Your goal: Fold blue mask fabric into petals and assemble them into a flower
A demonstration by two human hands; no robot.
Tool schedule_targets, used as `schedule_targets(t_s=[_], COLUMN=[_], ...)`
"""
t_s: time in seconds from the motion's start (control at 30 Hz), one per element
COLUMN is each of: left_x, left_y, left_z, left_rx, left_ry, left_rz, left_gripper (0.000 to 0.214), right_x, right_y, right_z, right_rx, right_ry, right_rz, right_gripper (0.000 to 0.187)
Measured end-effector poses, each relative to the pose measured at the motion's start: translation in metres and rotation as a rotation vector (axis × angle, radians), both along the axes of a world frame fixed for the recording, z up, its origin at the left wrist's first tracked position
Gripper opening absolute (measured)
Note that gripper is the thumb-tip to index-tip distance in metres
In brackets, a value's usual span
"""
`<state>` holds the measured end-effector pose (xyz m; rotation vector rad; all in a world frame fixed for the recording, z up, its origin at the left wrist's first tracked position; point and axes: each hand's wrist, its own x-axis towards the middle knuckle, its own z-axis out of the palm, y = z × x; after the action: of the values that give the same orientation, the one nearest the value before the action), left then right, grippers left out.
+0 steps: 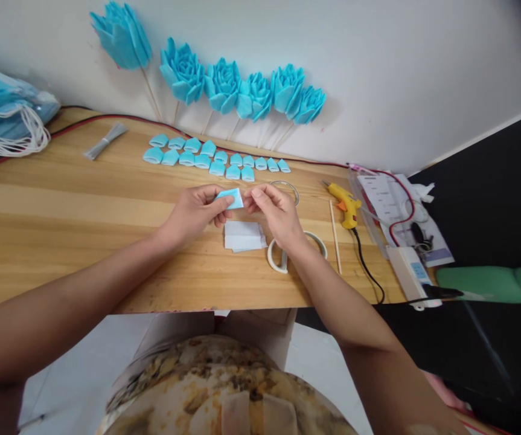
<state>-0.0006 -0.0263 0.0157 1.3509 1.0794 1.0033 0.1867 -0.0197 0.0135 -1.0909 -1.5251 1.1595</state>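
Observation:
My left hand (pixel 197 211) pinches a small folded piece of blue-and-white fabric (pixel 232 196) between thumb and fingers, just above the table. Close by its right end, my right hand (pixel 277 211) has thumb and forefinger pressed together. Whether anything is between those fingertips is too small to tell. Under the hands lies a small stack of white rectangular sheets (pixel 244 235). Pale curved loops (pixel 278 258) show partly beneath my right wrist. Beyond the hands, several folded blue petals (pixel 186 158) are laid out in rows.
Several blue fabric flowers (pixel 223 84) on sticks lean on the wall. A yellow glue gun (pixel 347 204), a wooden stick (pixel 335 235) and a power strip (pixel 409 273) are on the right. Thin strips (pixel 104 141) and bagged blue material with white cords (pixel 11 130) lie left.

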Motion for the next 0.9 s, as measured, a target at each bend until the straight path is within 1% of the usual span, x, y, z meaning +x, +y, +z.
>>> schedule_targets(t_s=[0.2,0.37,0.53,0.77,0.9], left_x=[0.0010,0.0008,0.0001,0.0005,0.0008], left_y=[-0.0001,-0.0003,-0.0004,-0.0014,-0.0012], left_z=[0.0015,0.0009,-0.0009,0.0011,0.0020], left_rx=[-0.023,-0.027,-0.026,-0.022,-0.019], left_ry=[-0.024,-0.023,-0.008,0.004,0.015], left_rz=[0.015,0.013,0.017,0.017,0.013], left_gripper=[0.027,0.028,0.030,0.031,0.031], right_x=[-0.0021,-0.0022,-0.0023,-0.0021,-0.0009], right_y=[-0.0009,-0.0006,-0.0002,0.0003,0.0005], right_z=[0.0026,0.0008,-0.0002,-0.0005,-0.0013], right_rx=[0.032,0.060,0.054,0.051,0.024], right_ry=[-0.065,-0.095,-0.119,-0.119,-0.038], right_rz=[0.003,0.005,0.007,0.010,0.011], right_gripper=[0.021,0.016,0.015,0.016,0.017])
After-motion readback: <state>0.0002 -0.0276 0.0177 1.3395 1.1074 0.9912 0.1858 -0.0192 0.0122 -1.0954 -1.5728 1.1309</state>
